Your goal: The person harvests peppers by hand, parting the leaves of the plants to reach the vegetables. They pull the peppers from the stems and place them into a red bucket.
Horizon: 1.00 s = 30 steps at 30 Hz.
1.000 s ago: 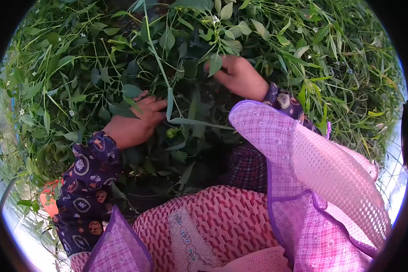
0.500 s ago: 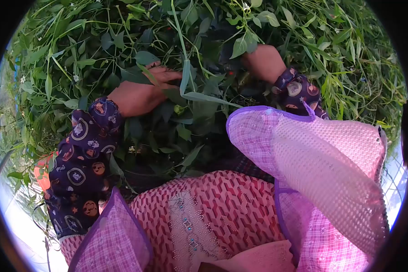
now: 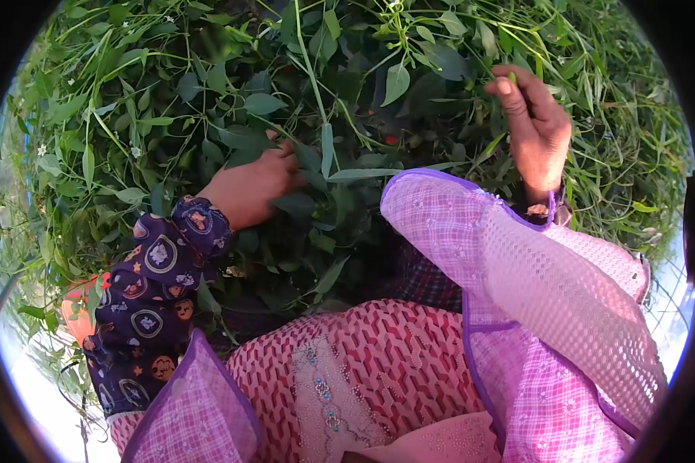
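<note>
My left hand (image 3: 259, 185) reaches into dense leafy green plants (image 3: 208, 100). Its fingers are curled among the leaves, and foliage hides what they hold, if anything. Higher up on the right is my right hand (image 3: 540, 131), raised at the edge of the leaves with thumb and fingertips pinched together. A small bit of green shows at those fingertips, too small to name. Between the hands lies a long, bent, narrow leaf (image 3: 327, 150). Deeper in the shade is a small red spot (image 3: 391, 140), perhaps a fruit.
Pink plaid cloth with purple edging (image 3: 432, 208) and mesh hangs over the right side, near my right wrist. Patterned pink clothing (image 3: 363, 339) covers my lap. Something orange (image 3: 77, 316) lies at the left edge. Small white flowers (image 3: 136, 152) dot the plants.
My right hand has come up out of the foliage and moved right, its fingers now visible and pinched. My left hand has stayed among the leaves, its fingers more curled and shifted slightly.
</note>
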Tool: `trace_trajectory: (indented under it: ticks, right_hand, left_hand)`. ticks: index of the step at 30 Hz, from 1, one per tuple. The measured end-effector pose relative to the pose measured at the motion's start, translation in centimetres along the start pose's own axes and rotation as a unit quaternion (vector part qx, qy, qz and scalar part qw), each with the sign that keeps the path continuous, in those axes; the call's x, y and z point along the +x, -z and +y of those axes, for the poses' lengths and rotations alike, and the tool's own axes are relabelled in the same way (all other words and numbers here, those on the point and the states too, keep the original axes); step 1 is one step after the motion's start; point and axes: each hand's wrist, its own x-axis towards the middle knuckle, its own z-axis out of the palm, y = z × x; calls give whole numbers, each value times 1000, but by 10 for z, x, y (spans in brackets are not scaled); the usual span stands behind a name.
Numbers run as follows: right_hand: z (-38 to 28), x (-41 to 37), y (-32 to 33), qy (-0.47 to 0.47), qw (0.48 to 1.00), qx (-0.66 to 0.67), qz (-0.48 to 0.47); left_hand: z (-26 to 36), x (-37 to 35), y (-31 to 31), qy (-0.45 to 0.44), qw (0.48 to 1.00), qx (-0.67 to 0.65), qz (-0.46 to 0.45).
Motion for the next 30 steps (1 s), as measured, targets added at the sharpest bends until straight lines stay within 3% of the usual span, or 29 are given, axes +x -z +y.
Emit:
trace_trajectory:
  ticks: [4, 5, 8, 10, 12, 13, 14, 15, 16, 18, 20, 22, 23, 25, 26, 28, 30]
  right_hand:
    - [52, 2, 46, -142, 962, 147, 180]
    - [67, 4, 58, -209, 925, 255, 188]
    - [150, 20, 83, -240, 840, 456, 172]
    - [174, 48, 90, -194, 834, 501, 126]
    - [179, 90, 99, -158, 831, 516, 135]
    - [129, 108, 83, -191, 824, 448, 289]
    - [120, 120, 86, -189, 824, 447, 294]
    - [119, 133, 90, -166, 870, 385, 260]
    - [114, 143, 94, -146, 912, 315, 221]
    - [106, 151, 94, -200, 924, 281, 162]
    - [116, 147, 90, -225, 939, 229, 122]
    - [121, 132, 83, -212, 945, 206, 138]
    - [126, 123, 81, -204, 948, 208, 131]
    - [132, 112, 84, -199, 949, 210, 127]
    - [129, 104, 87, -236, 955, 151, 98]
    - [122, 89, 87, -273, 955, 93, 68]
    - [105, 78, 83, -131, 978, -142, 84]
  left_hand:
    - [8, 7, 4, -12, 997, -62, 43]
    - [6, 5, 5, -30, 996, -48, 66]
    - [4, 9, 12, -45, 995, -42, 78]
    - [-1, 8, 13, -43, 996, -48, 64]
    - [-9, 4, 5, -18, 993, -4, 115]
    - [-9, 4, 3, -23, 993, 1, 115]
    - [-8, 4, 3, 40, 997, -20, 58]
    - [-6, 5, 5, 103, 994, -40, 3]
    - [-1, 4, 11, 96, 995, -42, 4]
    - [11, 5, 29, 153, 982, -88, -64]
    - [4, 4, 19, 125, 988, -77, -44]
    - [1, 2, 10, 120, 989, -78, 37]
    - [-5, 5, 6, 36, 995, -53, 82]
    - [-11, 5, -1, 8, 996, -21, 87]
    - [-10, 6, 1, -16, 996, 6, 92]
    - [-5, 7, 9, 12, 997, -47, 53]
    - [-4, 8, 12, 40, 994, -101, 19]
